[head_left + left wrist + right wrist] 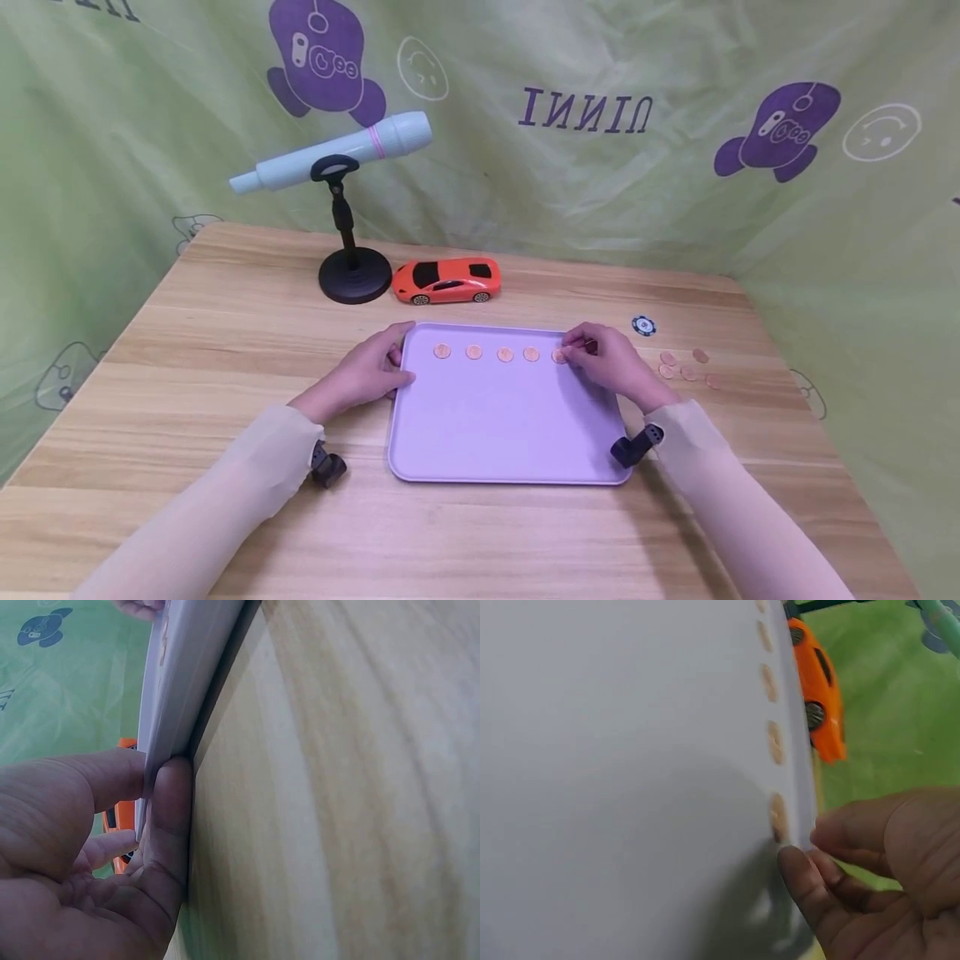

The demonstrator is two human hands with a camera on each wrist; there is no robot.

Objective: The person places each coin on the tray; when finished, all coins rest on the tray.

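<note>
Five coins lie in a row along the far edge of a lilac tray on the table, with the right hand resting at the end of the row, its fingers curled together and pinching the fifth coin near the tray's far right corner. The left hand steadies the tray at its far left corner, thumb on the rim and fingers clamped underneath. More coins sit loose on the table just right of the tray, beside a dark chip. An orange toy car and a microphone on a stand stand behind. Placing this coin well appears to call for setting it flat and level with its neighbours at the same spacing, letting go gently so it does not slide, while the left hand keeps the tray from shifting
</note>
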